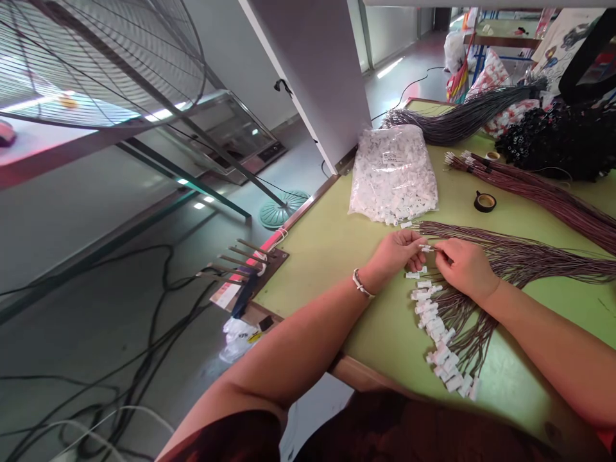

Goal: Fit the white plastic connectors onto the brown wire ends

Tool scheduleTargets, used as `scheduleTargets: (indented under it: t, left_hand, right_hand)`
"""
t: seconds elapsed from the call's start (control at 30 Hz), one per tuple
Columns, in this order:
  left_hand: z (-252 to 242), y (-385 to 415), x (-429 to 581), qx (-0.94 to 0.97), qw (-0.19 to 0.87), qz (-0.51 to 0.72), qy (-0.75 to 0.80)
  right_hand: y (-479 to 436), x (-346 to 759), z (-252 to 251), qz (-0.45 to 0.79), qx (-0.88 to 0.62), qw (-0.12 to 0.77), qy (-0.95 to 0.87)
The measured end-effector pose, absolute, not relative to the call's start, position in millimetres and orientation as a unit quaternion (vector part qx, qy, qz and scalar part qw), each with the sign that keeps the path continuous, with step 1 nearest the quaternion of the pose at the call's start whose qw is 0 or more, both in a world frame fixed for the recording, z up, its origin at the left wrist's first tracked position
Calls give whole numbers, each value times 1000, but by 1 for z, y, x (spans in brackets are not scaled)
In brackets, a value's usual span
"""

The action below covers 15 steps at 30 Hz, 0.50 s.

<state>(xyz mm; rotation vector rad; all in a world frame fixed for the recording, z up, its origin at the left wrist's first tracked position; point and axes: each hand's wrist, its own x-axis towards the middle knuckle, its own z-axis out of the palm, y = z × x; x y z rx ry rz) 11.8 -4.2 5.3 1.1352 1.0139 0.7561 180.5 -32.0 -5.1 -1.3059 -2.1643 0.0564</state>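
Over the green table top (327, 256) my two hands meet, fingers closed in a pinch. My left hand (397, 253) grips a small white plastic connector (425, 248). Close against it on the right, my right hand (459, 263) pinches a thin brown wire that leads to the connector. Below my hands lies a fanned row of white connectors (436, 327) with brown wires fixed to them. Behind the hands a bundle of brown wires (520, 247) runs off to the right. One loose white connector (407, 224) lies near its tips.
A clear bag of white connectors (394, 173) sits at the back, with a roll of black tape (485, 203) right of it. More brown wires (534, 186), grey wires (457, 115) and a black pile (563, 138) lie beyond. A pronged rack (260, 263) juts from the left edge.
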Motion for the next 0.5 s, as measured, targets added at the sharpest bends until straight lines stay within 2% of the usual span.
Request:
scheduleTargets:
  t: [0.13, 0.5]
  left_hand:
    - [2, -3, 11, 505, 671, 344, 419]
    - [-12, -6, 16, 538, 640, 379, 396]
  right_hand:
    - [-32, 180, -4, 30, -518, 286, -806]
    - [-27, 179, 0, 285, -566, 350, -690]
